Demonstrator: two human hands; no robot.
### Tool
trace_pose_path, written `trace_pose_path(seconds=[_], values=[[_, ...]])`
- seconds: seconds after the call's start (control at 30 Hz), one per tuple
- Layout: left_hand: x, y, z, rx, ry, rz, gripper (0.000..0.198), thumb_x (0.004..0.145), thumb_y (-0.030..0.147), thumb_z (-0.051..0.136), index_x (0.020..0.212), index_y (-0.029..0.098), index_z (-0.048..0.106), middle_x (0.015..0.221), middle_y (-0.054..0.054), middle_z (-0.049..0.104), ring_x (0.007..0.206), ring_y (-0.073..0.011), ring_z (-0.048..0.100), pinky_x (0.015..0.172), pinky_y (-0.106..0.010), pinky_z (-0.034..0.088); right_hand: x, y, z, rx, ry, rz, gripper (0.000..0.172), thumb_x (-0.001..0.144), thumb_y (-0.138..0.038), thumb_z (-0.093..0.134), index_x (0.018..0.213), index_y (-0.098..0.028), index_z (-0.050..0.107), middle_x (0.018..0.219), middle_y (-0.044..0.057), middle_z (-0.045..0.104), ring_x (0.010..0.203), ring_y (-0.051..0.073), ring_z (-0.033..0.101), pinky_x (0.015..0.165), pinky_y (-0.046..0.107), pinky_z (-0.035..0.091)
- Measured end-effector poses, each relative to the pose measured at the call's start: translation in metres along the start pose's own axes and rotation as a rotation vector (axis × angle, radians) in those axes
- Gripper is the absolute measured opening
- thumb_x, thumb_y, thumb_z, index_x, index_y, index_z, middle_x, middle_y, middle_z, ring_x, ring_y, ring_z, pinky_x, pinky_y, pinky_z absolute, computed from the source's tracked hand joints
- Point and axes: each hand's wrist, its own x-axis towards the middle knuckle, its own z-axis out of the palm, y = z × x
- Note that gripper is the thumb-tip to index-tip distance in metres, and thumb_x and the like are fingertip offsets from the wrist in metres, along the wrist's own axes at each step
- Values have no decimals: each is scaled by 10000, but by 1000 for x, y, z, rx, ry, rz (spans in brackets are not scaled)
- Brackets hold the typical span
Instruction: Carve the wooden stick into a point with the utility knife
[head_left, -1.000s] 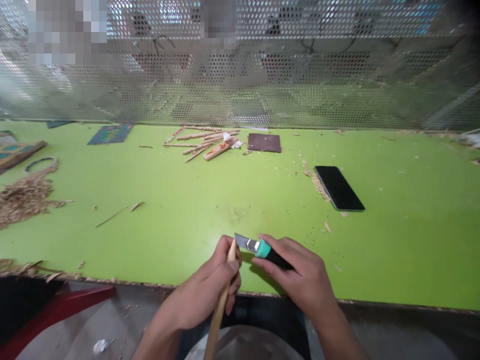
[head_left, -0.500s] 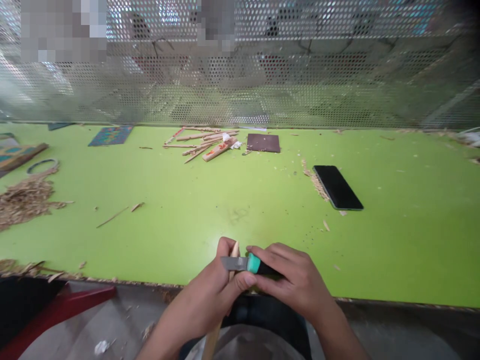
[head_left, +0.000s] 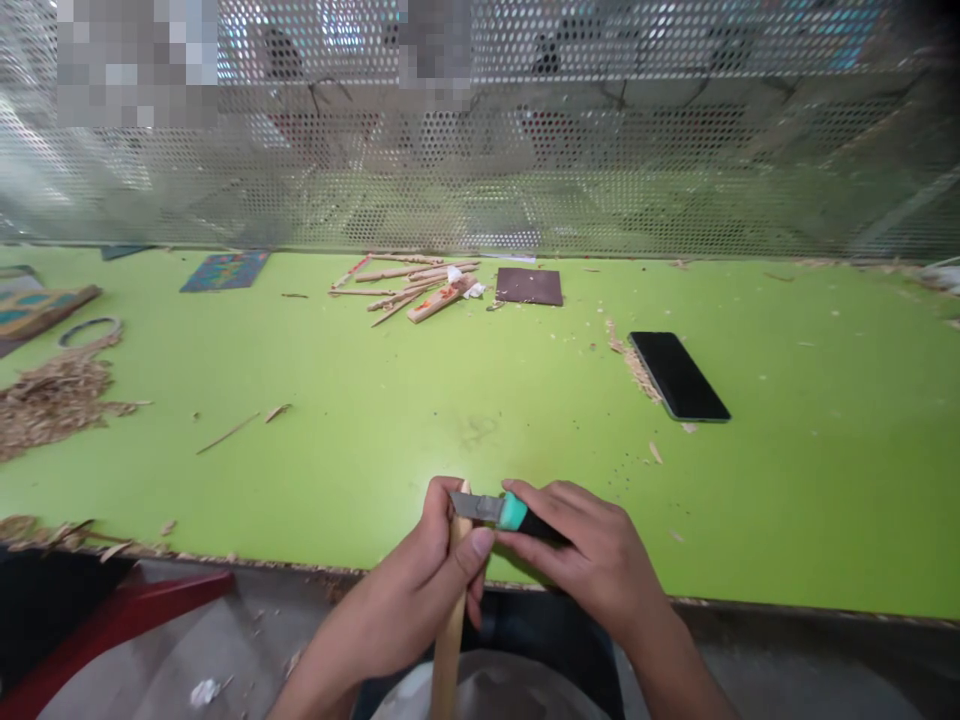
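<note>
My left hand (head_left: pixel 431 575) is closed round a pale wooden stick (head_left: pixel 448 655), whose narrowed tip points away from me and whose long end runs down toward my lap. A utility knife (head_left: pixel 514 512) with a green and black handle is gripped in my right hand (head_left: pixel 589 540). Its grey blade (head_left: pixel 476 506) lies across the stick just below the tip. My left thumb rests close under the blade. Both hands are at the front edge of the green table (head_left: pixel 360 450).
Several thin carved sticks (head_left: pixel 412 275) lie at the back near a brown sandpaper-like sheet (head_left: pixel 529 286). A black phone (head_left: pixel 679 375) is on the right. Wood shavings (head_left: pixel 52 400) are heaped at left beside a ring (head_left: pixel 90 332). A perforated metal screen (head_left: pixel 480 180) borders the back.
The blade has shifted up the stick toward its tip and slightly right. The stick has swung more upright, and more of it shows below my left hand.
</note>
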Motion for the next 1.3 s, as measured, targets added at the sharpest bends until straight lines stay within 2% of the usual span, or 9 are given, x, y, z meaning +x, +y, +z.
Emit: trace_pose_path(seconds=[0.17, 0.4, 0.6, 0.8, 1.0, 1.07, 1.17, 1.3], values=[[2, -5, 5, 43, 89, -55, 436, 1097, 660, 408, 1256, 261, 329, 730, 78, 590, 629, -147, 580, 650, -285, 493, -5, 6, 3, -16, 59, 76, 353, 1074, -395, 657, 1316, -147, 726, 985, 112, 801, 843, 222, 749, 779, 329, 570], [6, -16, 7, 73, 129, -31, 445, 1083, 646, 469, 1257, 247, 375, 667, 97, 497, 526, -123, 452, 508, -238, 361, -4, 4, 0, -11, 18, 70, 356, 1056, -404, 683, 1304, -155, 740, 941, 87, 789, 831, 220, 739, 769, 317, 565], [8, -23, 6, 11, 131, 13, 410, 1068, 577, 561, 1244, 238, 412, 617, 111, 460, 481, -115, 396, 497, -228, 283, 2, -1, -7, 59, -118, -29, 367, 1066, -435, 652, 1225, -129, 779, 812, 55, 720, 709, 201, 680, 616, 313, 529], [8, -21, 5, 7, 148, 30, 358, 1034, 529, 639, 1156, 251, 449, 661, 102, 439, 509, -121, 395, 528, -252, 267, 1, -2, -7, 59, -134, -22, 365, 1070, -441, 644, 1228, -140, 779, 808, 50, 721, 710, 200, 688, 610, 312, 537], [11, -11, 6, 154, 197, 39, 323, 1025, 520, 628, 1063, 248, 458, 766, 50, 513, 669, -176, 504, 613, -281, 336, 0, -3, -7, 25, -120, -7, 364, 1088, -479, 601, 1202, -180, 776, 818, 53, 740, 718, 198, 690, 635, 312, 551], [12, -8, 9, 228, 208, -1, 335, 1041, 557, 574, 1038, 249, 444, 799, 33, 544, 712, -193, 532, 630, -289, 343, -2, -1, -5, 16, -83, 8, 356, 1090, -477, 599, 1219, -191, 767, 851, 61, 757, 742, 201, 703, 664, 315, 558], [14, -3, 16, 315, 237, -87, 345, 1047, 579, 534, 985, 252, 440, 767, 42, 541, 680, -188, 508, 619, -296, 312, -4, 3, 0, -38, 66, 105, 305, 1076, -417, 652, 1266, -198, 745, 929, 74, 786, 792, 204, 733, 742, 318, 564], [15, 0, 20, 235, 331, -84, 339, 1037, 562, 557, 970, 238, 483, 727, 61, 494, 664, -167, 453, 636, -294, 320, -6, 5, 3, -52, 172, 169, 269, 1048, -351, 712, 1278, -213, 736, 962, 71, 800, 811, 200, 751, 782, 307, 561]])
